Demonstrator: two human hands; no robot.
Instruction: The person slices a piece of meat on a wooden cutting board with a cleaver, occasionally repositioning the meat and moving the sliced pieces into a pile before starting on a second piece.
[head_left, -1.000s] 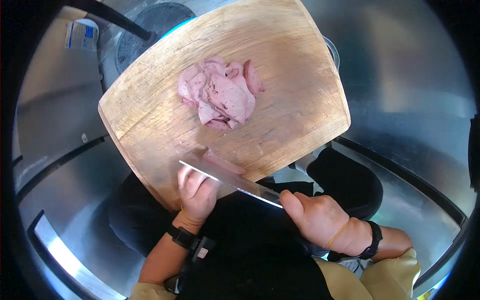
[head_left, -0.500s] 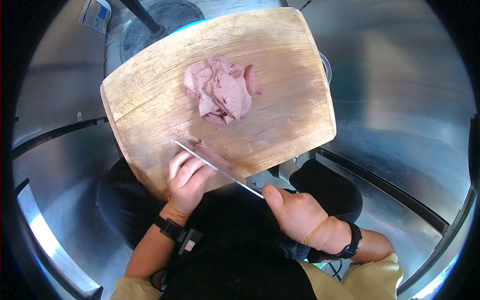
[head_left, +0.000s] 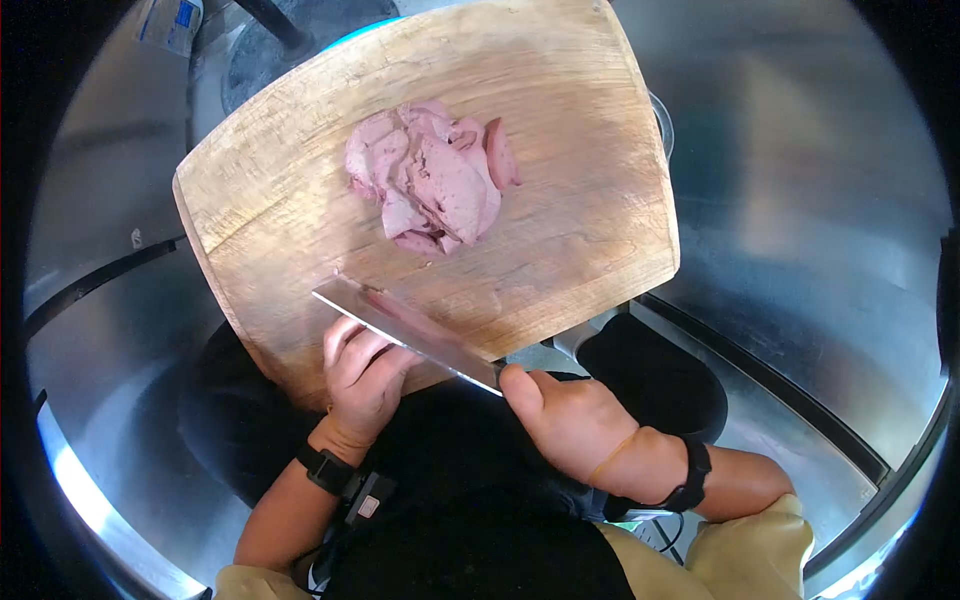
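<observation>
1. The right hand (head_left: 570, 420) is wrapped tight around the handle of a broad steel kitchen knife (head_left: 405, 333); the handle is buried in the fist, and the thumb presses near the heel of the blade.
2. The blade runs up and to the left across the near edge of the worn, rounded wooden cutting board (head_left: 560, 200), its flat side turned up and catching the light.
3. The left hand (head_left: 362, 380) sits just behind the blade at the board's near edge, fingers (head_left: 345, 345) loosely curled and touching the wood right beside the steel; I cannot tell whether anything is pinned under them.
4. A thin pinkish streak shows along the blade, too blurred to say what it is.
5. Further up the board, well apart from both hands, lies a heap of pale pink sliced meat (head_left: 430, 180), the slices overlapping in one loose pile near the board's middle.
6. The board rests tilted over a shiny stainless steel bench (head_left: 800, 200).
7. Peeking out past the board's right edge is the rim of a clear round container (head_left: 664, 118); its contents are hidden.
8. Top left, a white and blue packet (head_left: 170, 22) lies on the steel, beside a dark round base (head_left: 300, 45) with a black pole rising from it.
9. Both wrists carry black bands, and a thin rubber band circles the right wrist.
</observation>
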